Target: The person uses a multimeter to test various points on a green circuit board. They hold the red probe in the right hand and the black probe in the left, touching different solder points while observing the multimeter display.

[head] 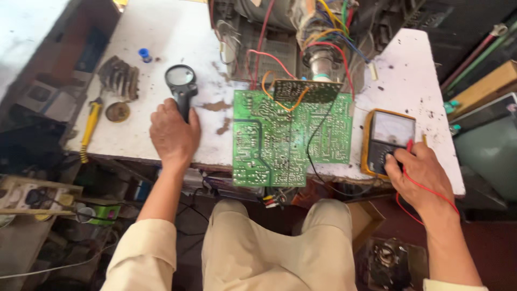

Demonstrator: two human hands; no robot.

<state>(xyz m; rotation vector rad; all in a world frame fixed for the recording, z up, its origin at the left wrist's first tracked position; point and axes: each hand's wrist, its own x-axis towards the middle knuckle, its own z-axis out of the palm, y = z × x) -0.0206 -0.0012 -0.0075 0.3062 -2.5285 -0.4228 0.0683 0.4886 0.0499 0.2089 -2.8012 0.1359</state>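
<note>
Head view is showing me sitting at a stained white table [177, 37] with my knees under its front edge. Far left, a yellow-handled tool [89, 126] is lying beside a round brown disc [117, 111], with a ribbed metal part [119, 76] and a small blue cap [144, 54] behind them. My left hand [173, 134] is closing around the black handle of a magnifying glass [181, 81], whose lens is resting on the table just left of a green circuit board [288, 137]. That board is lying solder side up, hanging over the table's front edge, with red, orange and black wires running back to the opened set [280, 32] behind it. My right hand [423, 172] is gripping the dial of a yellow meter [389, 132] with its fingertips, a red lead [425, 188] trailing over my wrist.
</note>
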